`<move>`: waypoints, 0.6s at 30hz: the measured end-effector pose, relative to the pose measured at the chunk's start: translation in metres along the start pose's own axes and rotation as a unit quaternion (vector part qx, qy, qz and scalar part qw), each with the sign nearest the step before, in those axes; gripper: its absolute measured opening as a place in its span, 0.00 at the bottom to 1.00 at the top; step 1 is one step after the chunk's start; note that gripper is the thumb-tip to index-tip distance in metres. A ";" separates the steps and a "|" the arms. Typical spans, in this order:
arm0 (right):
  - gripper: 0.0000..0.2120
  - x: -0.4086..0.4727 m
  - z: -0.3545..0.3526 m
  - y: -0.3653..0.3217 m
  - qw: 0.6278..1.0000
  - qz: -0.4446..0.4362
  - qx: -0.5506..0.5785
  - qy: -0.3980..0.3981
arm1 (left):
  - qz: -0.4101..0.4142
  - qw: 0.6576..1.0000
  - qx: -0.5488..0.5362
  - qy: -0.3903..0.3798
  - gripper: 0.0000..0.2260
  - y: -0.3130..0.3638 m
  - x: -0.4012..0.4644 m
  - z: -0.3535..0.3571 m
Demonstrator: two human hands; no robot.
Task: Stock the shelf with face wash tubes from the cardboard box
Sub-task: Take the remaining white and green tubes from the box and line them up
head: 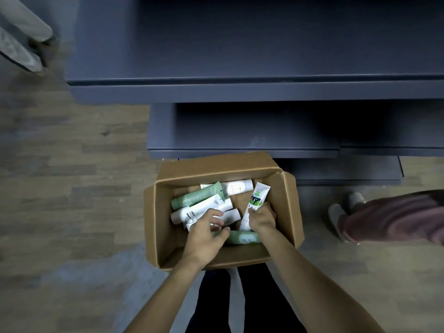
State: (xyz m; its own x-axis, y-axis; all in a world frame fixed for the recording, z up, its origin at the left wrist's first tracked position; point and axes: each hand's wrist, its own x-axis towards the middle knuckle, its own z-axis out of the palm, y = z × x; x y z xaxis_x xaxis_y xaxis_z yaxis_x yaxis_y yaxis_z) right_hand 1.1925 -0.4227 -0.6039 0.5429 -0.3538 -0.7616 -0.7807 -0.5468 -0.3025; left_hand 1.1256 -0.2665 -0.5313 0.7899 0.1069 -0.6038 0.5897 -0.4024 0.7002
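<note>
The cardboard box (165, 212) stood open on the wooden floor (72, 176), directly in front of the dark grey shelf (240, 56), its far flap touching or just short of the lowest shelf edge. Both hands were inside the box. The right hand (263, 219) gripped a white tube with a green label (255, 200), fingers and thumb curled round its lower part, near the box's right wall; the tube pointed up and toward the far right corner. The left hand (209, 233) reached over the loose tubes (199, 203) piled along the box's left and far sides, fingers loosely curled and slightly spread; whether they had hold of a tube could not be told. A pale green tube (242, 237) lay between the two hands, toward the near edge. A second person's leg and grey slippers (343, 212) stood to the right of the box.
</note>
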 end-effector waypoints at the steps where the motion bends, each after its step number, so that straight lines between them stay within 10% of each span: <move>1: 0.17 -0.005 -0.003 0.001 1.000 -0.018 0.008 0.013 | 0.004 1.000 0.000 0.003 0.11 0.002 -0.001 -0.002; 18: 0.07 -0.162 -0.125 -0.017 0.910 -0.389 0.121 0.076 | 0.163 0.986 -0.016 0.012 0.13 0.118 -0.040 -0.064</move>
State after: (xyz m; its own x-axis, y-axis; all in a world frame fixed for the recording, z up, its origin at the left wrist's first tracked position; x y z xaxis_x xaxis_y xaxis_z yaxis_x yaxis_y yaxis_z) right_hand 1.1565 -0.4501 -0.4034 0.9829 -0.0423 -0.1792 -0.1761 -0.4999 -0.8480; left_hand 1.1744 -0.2596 -0.4001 0.9422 -0.0022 -0.3350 0.3076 -0.3901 0.8679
